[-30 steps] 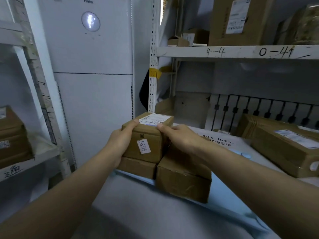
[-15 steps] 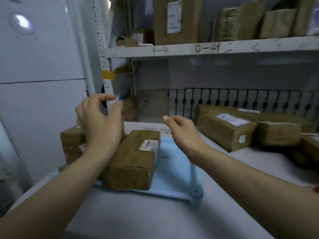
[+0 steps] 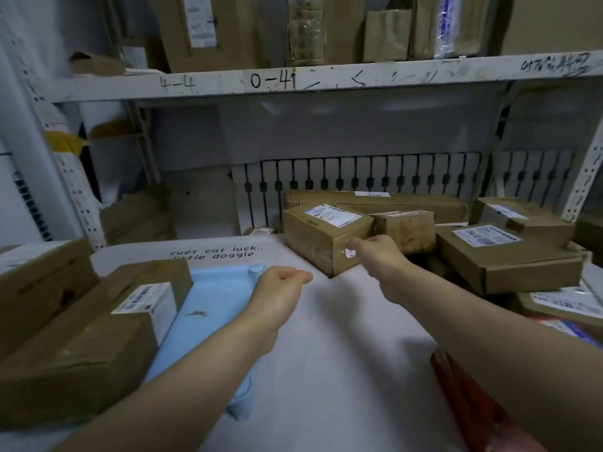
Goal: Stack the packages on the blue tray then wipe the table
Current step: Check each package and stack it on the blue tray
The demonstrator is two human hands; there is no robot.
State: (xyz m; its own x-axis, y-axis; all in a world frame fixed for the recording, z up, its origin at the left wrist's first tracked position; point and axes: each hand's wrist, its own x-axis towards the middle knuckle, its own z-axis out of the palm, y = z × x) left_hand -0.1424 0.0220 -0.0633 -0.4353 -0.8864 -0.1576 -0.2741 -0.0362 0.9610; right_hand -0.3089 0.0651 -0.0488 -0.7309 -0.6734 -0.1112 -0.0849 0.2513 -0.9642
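The stacking step is in hand, and it looks only partly done: two boxes sit at the left of the frame on the blue tray (image 3: 215, 301), while a heap of boxes waits at centre right on the table (image 3: 326, 370).

The right hand (image 3: 375, 252) reaches toward the nearest box (image 3: 321, 238) of that heap, at frame centre. Its fingertips are at the box's near corner, by a small round sticker; the fingers are extended and not closed round anything, and whether they touch the cardboard cannot be told. The left hand (image 3: 280, 288) hovers over the tray's right edge, fingers loosely curled, holding nothing.

The next move, as I judge it, calls for a grip on that box, probably with both hands since it is bulky, then a carry leftward to the bare blue part of the tray or onto the long box (image 3: 98, 334) lying there. The taller box (image 3: 42, 282) at far left stands just beside the long one. Wiping comes only after the heap is moved.

Readable writing: the table cover bears "cuet cat luck.. little doggie" just above the tray. The shelf edge (image 3: 326, 79) across the top is hand-marked "4-4" and "0-41", with scrawls further right that I cannot make out. The shipping labels are too blurred to read.
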